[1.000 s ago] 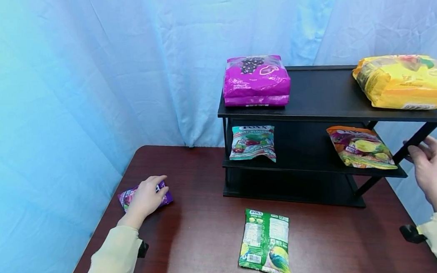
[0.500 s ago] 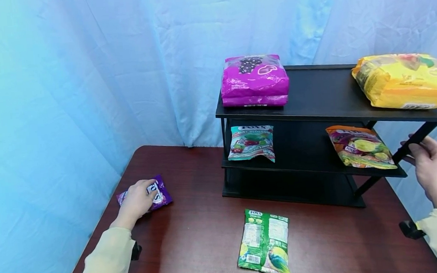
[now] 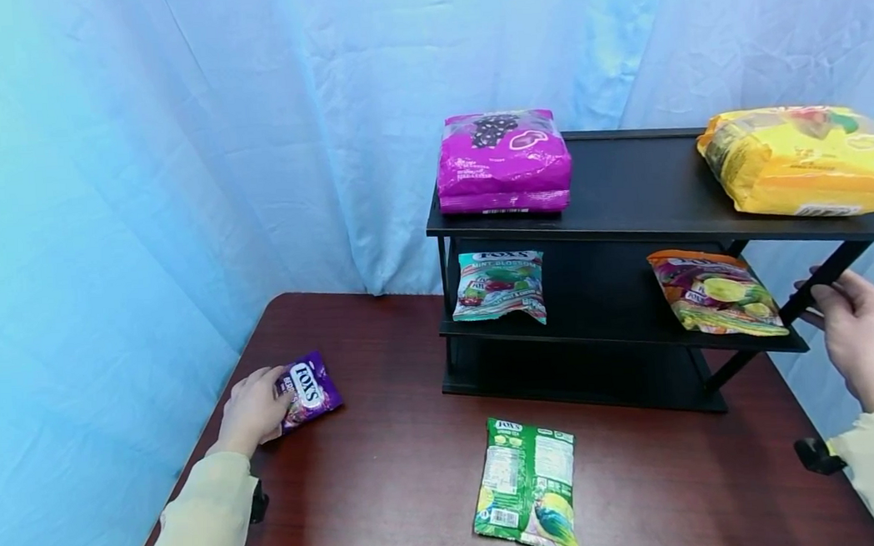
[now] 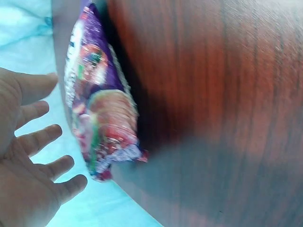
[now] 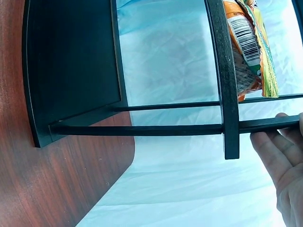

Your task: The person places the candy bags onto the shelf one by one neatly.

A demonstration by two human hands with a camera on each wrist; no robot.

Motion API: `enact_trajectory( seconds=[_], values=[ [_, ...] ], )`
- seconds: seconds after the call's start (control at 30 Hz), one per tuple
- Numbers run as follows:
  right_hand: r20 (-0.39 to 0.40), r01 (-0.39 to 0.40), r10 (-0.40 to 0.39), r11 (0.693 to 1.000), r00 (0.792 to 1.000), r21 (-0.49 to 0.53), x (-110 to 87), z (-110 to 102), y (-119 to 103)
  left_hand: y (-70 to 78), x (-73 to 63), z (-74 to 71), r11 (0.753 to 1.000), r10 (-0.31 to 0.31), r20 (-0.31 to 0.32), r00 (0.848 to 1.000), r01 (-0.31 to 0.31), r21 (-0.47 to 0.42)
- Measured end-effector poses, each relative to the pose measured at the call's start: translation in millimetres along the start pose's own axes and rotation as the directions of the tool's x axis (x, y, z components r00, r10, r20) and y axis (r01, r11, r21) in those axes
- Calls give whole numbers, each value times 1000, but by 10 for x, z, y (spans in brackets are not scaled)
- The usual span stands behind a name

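At the table's left side lies a purple Fox's candy bag [image 3: 309, 389]. My left hand [image 3: 252, 409] is over its near left end in the head view. In the left wrist view the fingers of that hand [image 4: 35, 142] are spread and relaxed, with a gap between them and the bag [image 4: 102, 104]. On the far right, my right hand [image 3: 869, 334] grips the right front post [image 3: 831, 270] of a black three-tier shelf. The right wrist view shows its fingers [image 5: 272, 153] against the post [image 5: 260, 125], with part of the hand cut off.
A green candy bag [image 3: 525, 489] lies on the table before the shelf. The middle tier holds a mint-green bag [image 3: 501, 286] and an orange-topped bag [image 3: 716, 293]. On top sit a magenta bag [image 3: 504, 164] and a yellow bag [image 3: 806, 163]. Blue curtains [image 3: 249, 151] hang behind.
My left hand has drawn back toward the lower left, uncovering more of the purple candy bag. The right hand stays on the shelf post.
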State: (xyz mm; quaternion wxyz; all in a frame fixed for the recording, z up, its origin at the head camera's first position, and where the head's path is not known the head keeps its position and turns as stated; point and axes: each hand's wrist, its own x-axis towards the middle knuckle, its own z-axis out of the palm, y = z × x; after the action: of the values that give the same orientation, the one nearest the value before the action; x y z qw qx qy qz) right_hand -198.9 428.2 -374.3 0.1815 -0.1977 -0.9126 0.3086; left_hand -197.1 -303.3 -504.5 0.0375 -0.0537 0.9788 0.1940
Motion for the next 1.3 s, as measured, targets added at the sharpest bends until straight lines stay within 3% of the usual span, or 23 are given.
enact_trajectory(
  seconds=[0.53,1.3],
  values=[
    [9,8,-8,1000,1000,7,17,2,45,-137,16,88,994,-76,73,994,70,81],
    [-2,7,-7,1000,1000,-8,-20,-11,-22,-248,-112,101,979,-203,127,971,198,44]
  ],
)
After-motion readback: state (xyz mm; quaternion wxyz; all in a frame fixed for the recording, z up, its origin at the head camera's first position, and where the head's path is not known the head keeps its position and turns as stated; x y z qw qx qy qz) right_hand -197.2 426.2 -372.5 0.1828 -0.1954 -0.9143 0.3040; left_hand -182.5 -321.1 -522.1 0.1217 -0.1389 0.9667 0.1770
